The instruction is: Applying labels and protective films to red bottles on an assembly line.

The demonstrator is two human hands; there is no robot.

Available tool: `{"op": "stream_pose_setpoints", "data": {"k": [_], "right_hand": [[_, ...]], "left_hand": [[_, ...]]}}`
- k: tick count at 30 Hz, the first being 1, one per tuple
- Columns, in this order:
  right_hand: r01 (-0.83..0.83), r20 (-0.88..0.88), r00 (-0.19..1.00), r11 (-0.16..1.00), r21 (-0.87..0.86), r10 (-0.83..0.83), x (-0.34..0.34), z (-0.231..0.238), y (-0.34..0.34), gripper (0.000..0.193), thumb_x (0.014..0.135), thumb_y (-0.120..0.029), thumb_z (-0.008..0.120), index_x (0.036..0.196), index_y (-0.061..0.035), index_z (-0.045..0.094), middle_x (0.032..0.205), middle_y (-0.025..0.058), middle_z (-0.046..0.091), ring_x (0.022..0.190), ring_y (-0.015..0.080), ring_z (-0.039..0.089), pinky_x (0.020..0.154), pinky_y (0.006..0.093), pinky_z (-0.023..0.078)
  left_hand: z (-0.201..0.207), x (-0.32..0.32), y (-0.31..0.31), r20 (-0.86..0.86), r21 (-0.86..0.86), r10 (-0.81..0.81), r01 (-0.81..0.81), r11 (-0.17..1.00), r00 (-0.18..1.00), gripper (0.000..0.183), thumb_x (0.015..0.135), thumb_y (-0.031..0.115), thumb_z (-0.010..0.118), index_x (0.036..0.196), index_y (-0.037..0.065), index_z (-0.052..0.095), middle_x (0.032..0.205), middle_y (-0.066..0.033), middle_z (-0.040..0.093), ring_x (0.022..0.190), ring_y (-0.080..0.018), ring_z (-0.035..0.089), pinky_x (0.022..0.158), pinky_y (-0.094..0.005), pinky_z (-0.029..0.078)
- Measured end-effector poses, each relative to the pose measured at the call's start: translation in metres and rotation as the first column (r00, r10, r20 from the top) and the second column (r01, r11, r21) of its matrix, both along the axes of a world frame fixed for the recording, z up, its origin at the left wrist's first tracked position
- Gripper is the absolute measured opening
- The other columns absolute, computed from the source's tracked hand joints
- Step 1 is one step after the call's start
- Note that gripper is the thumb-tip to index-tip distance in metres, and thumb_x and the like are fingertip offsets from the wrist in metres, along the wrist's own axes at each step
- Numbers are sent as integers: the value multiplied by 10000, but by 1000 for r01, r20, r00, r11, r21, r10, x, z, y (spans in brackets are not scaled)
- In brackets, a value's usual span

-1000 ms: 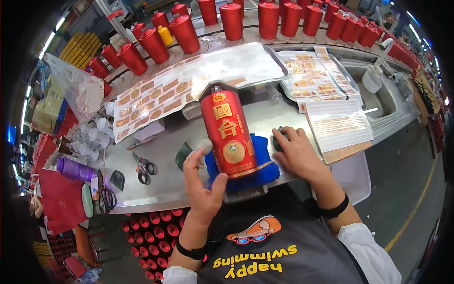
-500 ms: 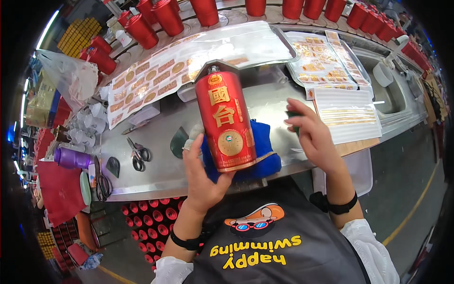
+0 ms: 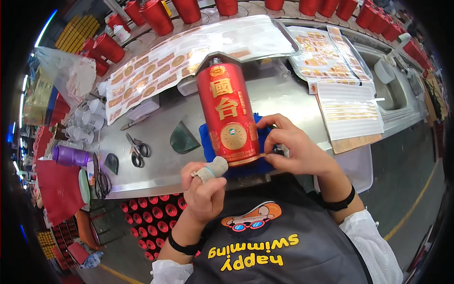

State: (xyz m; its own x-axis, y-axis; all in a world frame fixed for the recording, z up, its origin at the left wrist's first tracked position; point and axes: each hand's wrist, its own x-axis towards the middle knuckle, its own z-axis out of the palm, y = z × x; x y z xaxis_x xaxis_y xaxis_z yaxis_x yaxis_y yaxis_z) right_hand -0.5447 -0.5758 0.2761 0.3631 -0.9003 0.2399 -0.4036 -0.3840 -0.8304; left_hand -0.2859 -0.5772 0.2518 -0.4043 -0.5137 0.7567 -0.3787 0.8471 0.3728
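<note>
A red bottle [image 3: 226, 102] with gold lettering and a round gold medallion lies tilted on a blue cloth [image 3: 206, 142], its neck against a grey angular rest [image 3: 227, 56]. Along its base runs a thin gold strip [image 3: 248, 160]. My right hand [image 3: 295, 149] pinches the strip's right end between thumb and finger, and a dark piece shows partly among its fingers. At the base's left side is my left hand [image 3: 203, 191], fingers curled; one finger, wrapped in a grey cloth cover [image 3: 213, 169], points at the base. Whether it touches the bottle is hard to tell.
A dark green scraper [image 3: 184, 138] and black-handled scissors [image 3: 138, 150] lie left on the steel table. Sheets of gold labels [image 3: 156, 71] spread behind, more labels on a tray [image 3: 317, 54]. Gold strips [image 3: 350, 116] lie at right. Red bottles [image 3: 156, 18] line the back. A sink [image 3: 392, 90] is far right.
My left hand has left the bottle's side and moved down to its base. My right hand has come in from the right to the strip's end. The green scraper on the table is now uncovered.
</note>
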Motion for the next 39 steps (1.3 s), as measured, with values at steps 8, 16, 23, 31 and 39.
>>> {"op": "stream_pose_setpoints", "data": {"k": [8,16,23,31,39], "right_hand": [[-127,245,968,954,270,60,-18,7,-1,132,755,-117,700,762,-57,583,1156,119,497,1094,192,475,938,315,360],[-135,283,958,944,300,47,-21,3,0,155,807,-158,697,770,-56,587,1142,103,485,1028,164,466,882,281,374],[-108,214,975,965,240,56,-18,-1,-1,159,834,-187,676,802,-58,588,1158,109,471,1050,197,469,838,298,415],[-101,148,986,981,168,77,-19,-5,-4,183,858,-220,647,836,-46,595,1145,144,491,1104,287,462,941,366,374],[-173,166,975,971,163,145,-27,2,-3,196,868,-222,650,796,-61,564,1148,118,470,1026,188,460,853,288,391]], "left_hand": [[9,-5,-7,163,-117,-89,108,987,983,300,738,-36,682,942,130,539,949,-111,626,896,-299,524,718,-403,440],[25,-17,-20,321,-251,-107,194,948,941,272,627,120,691,879,191,617,828,53,562,880,-183,483,718,-329,419],[34,-27,-25,471,-349,-59,247,904,880,179,666,199,662,832,236,606,825,83,545,820,-146,461,688,-275,409],[22,-26,-31,432,-359,-62,235,903,900,229,663,180,676,869,239,599,814,62,515,811,-151,468,626,-270,429],[17,-18,-27,379,-365,-57,206,908,924,262,639,146,690,864,248,603,828,51,498,820,-164,470,598,-276,436]]}}
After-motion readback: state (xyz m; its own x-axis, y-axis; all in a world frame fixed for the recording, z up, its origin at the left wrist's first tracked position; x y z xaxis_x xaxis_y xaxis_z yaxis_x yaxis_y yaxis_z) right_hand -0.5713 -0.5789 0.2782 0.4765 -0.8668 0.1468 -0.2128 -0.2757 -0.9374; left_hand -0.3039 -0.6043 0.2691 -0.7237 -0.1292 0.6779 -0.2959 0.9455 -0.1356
